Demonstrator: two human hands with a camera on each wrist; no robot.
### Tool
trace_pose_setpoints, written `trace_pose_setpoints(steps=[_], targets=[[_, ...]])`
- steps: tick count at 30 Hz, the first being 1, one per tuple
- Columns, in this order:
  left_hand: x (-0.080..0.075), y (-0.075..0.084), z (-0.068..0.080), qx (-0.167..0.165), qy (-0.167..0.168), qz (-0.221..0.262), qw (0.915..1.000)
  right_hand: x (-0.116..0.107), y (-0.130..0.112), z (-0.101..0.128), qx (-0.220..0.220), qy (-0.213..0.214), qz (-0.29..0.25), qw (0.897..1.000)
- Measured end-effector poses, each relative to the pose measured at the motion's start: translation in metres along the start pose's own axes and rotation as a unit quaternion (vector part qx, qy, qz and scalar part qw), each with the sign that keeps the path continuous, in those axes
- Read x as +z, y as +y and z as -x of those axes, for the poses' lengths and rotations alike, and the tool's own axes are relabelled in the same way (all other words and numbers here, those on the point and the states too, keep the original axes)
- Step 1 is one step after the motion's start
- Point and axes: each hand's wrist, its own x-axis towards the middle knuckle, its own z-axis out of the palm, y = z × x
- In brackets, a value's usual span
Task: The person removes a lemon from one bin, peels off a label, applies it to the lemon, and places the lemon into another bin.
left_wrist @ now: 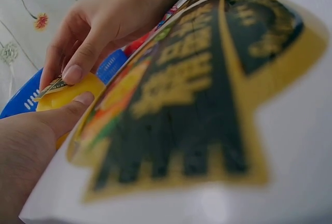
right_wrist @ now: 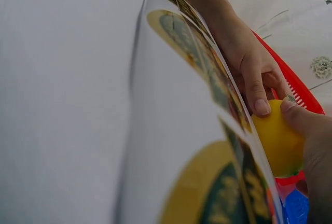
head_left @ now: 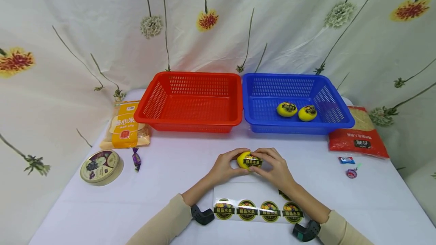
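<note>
Both hands hold a yellow lemon [head_left: 242,160] up over the middle of the table. The left hand [head_left: 225,167] grips its left side between thumb and fingers. On the lemon's right side the right hand [head_left: 276,167] has its thumb below and a finger above, at a round black-and-gold fruit sticker [head_left: 252,161]. One end of that sticker stands out past the lemon's side. Under the forearms lies a clear, glossy sticker sheet [head_left: 246,188] with a row of similar labels along its near edge. It looms large and blurred in both wrist views.
A red basket [head_left: 188,127] stands at the back beside a blue basket [head_left: 289,128] with two labelled lemons [head_left: 287,109]. At left are a snack bag [head_left: 126,126], a round tin [head_left: 100,166] and a purple candy [head_left: 136,159]. At right lie a red bag [head_left: 357,135], a small packet [head_left: 346,160] and a lollipop [head_left: 352,173].
</note>
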Motion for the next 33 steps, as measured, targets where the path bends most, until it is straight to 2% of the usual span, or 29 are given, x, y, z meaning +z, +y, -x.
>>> trace_pose_setpoints(steps=[6, 10, 12, 15, 18, 21, 24, 26, 28, 33], targets=[[0.0, 0.0, 0.0, 0.006, 0.002, 0.01, 0.9999, 0.0, 0.003, -0.001, -0.037, 0.004, 0.015, 0.999], [-0.002, 0.001, -0.002, 0.006, 0.001, 0.017, 0.9998, 0.001, 0.003, -0.001, -0.013, -0.01, -0.001, 1.0], [-0.003, 0.001, -0.002, -0.003, -0.011, 0.022, 0.9997, 0.001, 0.004, -0.001, 0.003, -0.015, -0.014, 1.0], [-0.008, 0.0, -0.003, -0.038, -0.037, 0.058, 0.9969, 0.0, 0.001, -0.001, 0.024, -0.019, -0.039, 0.999], [-0.012, 0.0, -0.005, -0.097, -0.055, 0.118, 0.9868, -0.003, -0.009, -0.006, 0.029, -0.018, -0.06, 0.998], [-0.014, 0.002, -0.007, -0.146, -0.055, 0.168, 0.9733, -0.008, -0.022, -0.012, 0.022, -0.016, -0.062, 0.998], [-0.014, 0.004, -0.008, -0.174, -0.049, 0.182, 0.9664, -0.011, -0.03, -0.016, 0.014, -0.014, -0.059, 0.998], [-0.014, 0.004, -0.008, -0.18, -0.043, 0.185, 0.9651, -0.011, -0.032, -0.017, 0.011, -0.014, -0.059, 0.998], [-0.012, 0.003, -0.007, -0.177, -0.039, 0.177, 0.9674, -0.011, -0.032, -0.017, 0.008, -0.012, -0.063, 0.998], [-0.01, 0.002, -0.006, -0.15, -0.034, 0.173, 0.9729, -0.012, -0.03, -0.016, 0.016, -0.014, -0.067, 0.998]])
